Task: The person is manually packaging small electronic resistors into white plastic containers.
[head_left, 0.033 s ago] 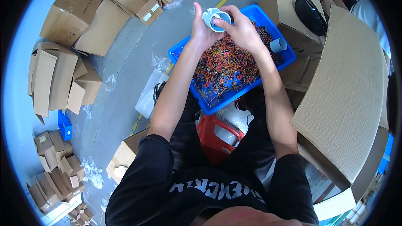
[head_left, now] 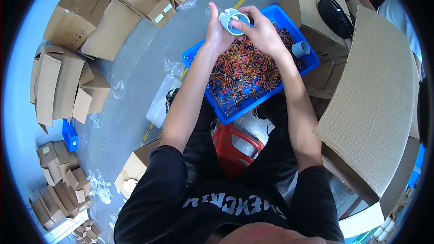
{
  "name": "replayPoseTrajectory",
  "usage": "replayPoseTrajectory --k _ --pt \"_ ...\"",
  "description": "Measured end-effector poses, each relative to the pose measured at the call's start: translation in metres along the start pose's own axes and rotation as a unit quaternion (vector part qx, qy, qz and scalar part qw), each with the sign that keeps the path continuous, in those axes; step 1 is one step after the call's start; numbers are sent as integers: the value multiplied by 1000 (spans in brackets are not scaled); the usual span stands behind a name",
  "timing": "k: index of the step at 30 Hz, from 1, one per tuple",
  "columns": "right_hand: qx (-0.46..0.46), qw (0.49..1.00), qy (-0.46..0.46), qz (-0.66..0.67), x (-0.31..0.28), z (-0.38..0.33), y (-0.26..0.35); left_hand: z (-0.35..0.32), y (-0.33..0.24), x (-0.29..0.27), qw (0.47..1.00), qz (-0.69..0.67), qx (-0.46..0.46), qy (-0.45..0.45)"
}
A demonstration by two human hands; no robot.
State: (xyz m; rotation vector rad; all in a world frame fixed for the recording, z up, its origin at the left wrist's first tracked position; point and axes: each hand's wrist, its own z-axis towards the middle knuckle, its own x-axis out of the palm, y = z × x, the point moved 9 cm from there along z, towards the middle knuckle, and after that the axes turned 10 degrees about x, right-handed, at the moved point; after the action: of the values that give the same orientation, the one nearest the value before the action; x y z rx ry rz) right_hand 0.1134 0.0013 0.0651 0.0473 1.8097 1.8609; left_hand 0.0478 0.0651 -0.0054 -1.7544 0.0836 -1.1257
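Observation:
Both hands are raised over the far edge of a blue plastic tray (head_left: 227,118) and meet around a short pale blue pipe piece (head_left: 224,17). My left hand (head_left: 219,35) cups it from the left with the thumb sticking up. From the right, my right hand (head_left: 261,32) grips it, thumb reaching into the round opening. Something small and whitish shows inside, too small to name. Heaped in the tray are many thin orange and red wired parts (head_left: 242,65) with dark ends. A second pale blue pipe piece (head_left: 300,49) sits at the tray's right side.
Large cardboard boxes (head_left: 368,95) stand close on my right, a black case (head_left: 335,18) on one of them. More cartons (head_left: 79,11) line the left side. Between my legs is a red stool (head_left: 235,149). Plastic scraps (head_left: 99,186) litter the grey floor.

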Motion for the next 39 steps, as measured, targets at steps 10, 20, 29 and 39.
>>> replayPoseTrajectory --k 10,20,29,39 --pt "-126 970 -155 -138 -15 -1 21 -9 -48 19 918 282 278 23" --pt "-117 984 -108 -82 -25 4 12 -9 -47 21 929 223 295 35" --pt "-38 996 57 57 -30 7 -14 5 -32 -2 980 86 181 -17" --pt "20 998 -62 16 -40 17 -48 -10 -48 10 900 228 369 -54"
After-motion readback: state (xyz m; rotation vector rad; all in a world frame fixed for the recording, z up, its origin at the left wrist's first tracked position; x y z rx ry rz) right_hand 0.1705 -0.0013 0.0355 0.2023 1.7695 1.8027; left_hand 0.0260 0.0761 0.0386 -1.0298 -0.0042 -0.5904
